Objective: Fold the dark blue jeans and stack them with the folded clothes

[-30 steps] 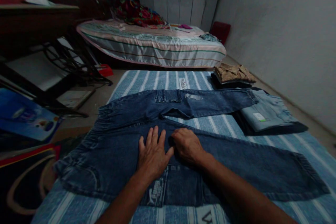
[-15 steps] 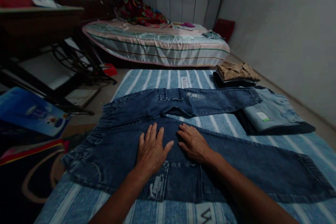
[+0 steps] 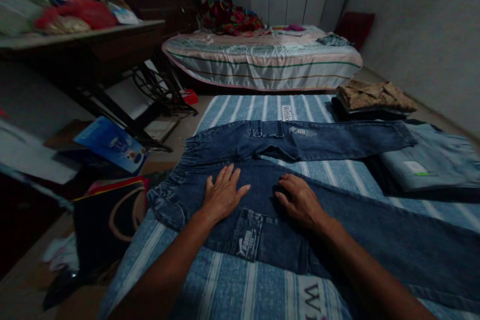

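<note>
A pair of dark blue jeans lies spread out on a blue and white striped mat, legs pointing right. My left hand rests flat on the seat of the jeans, fingers stretched and slightly apart. My right hand lies palm down on the denim just to the right, fingers bent a little and pressing the cloth. A back pocket with a white logo sits between my wrists. Neither hand holds anything.
Folded light blue jeans and a folded tan garment lie at the mat's right. A mattress with striped sheet is beyond. A dark table, a blue box and bags crowd the left floor.
My right hand has opened from a bunched grip to lying flat, and both hands have slid apart over the denim. The view has swung left, so everything sits further right in the picture.
</note>
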